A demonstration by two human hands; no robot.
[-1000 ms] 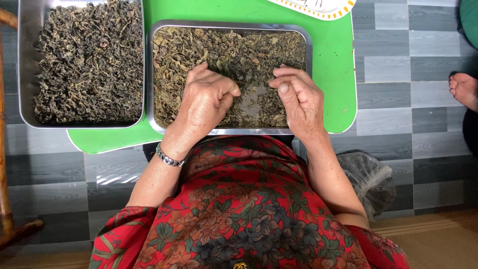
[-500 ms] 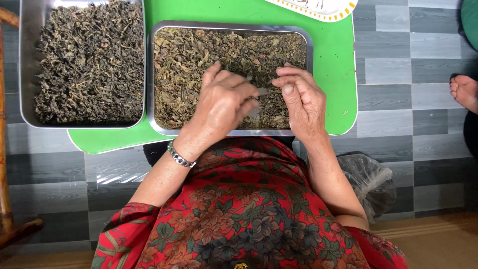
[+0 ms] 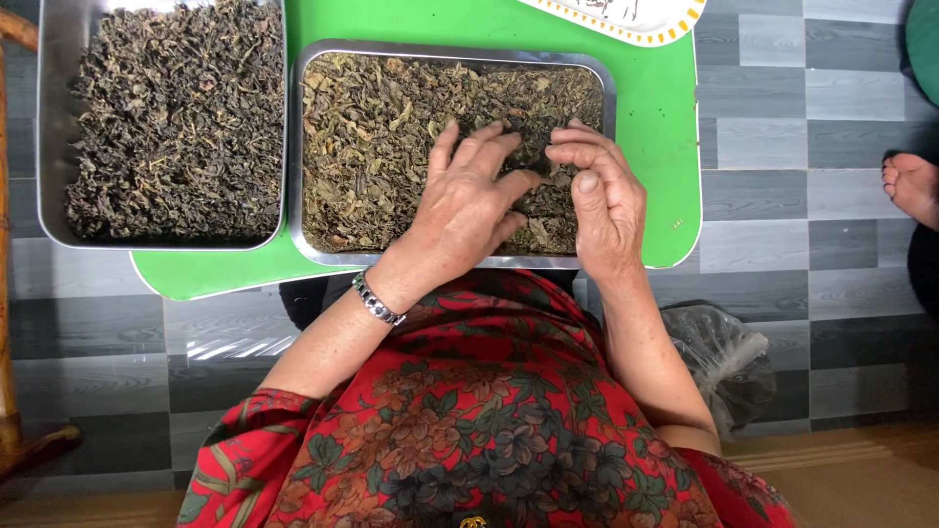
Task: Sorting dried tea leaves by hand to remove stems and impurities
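- Dried olive-brown tea leaves (image 3: pixel 381 147) are spread loose across a shallow rectangular steel tray (image 3: pixel 452 47), filling it nearly edge to edge.
- The tray is seated on a bright green plastic table top (image 3: pixel 650 117), directly in front of the person.
- The left hand (image 3: pixel 468 210) is laid flat on the leaves in the tray's right half, fingers (image 3: pixel 469 147) extended and slightly fanned, palm down; nothing is gripped.
- The right hand (image 3: pixel 608 200) is placed just beside it, touching it at the fingertips; its fingers (image 3: pixel 577 147) are curled inward over a small clump of leaves. Whether leaves are actually pinched cannot be told.
- A silver link bracelet (image 3: pixel 377 298) is worn on the left wrist.
- A second steel tray (image 3: pixel 54 117) of darker, curlier dried leaves (image 3: pixel 181 117) is set just left of the first, sides nearly touching, overhanging the green top's left edge.
- A white plate rim with a yellow dashed border (image 3: pixel 626 18) is seen at the top edge of the table, partly cut off.
- A red floral-print garment (image 3: pixel 489 411) fills the lower centre.
- A crumpled clear plastic bag (image 3: pixel 724 357) is lying on the grey tiled floor (image 3: pixel 802 196) by the right elbow.
- A bare foot of another person (image 3: pixel 912 181) is visible at the far right, well apart from the tray.
- A wooden chair leg (image 3: pixel 10 323) is seen at the left edge.
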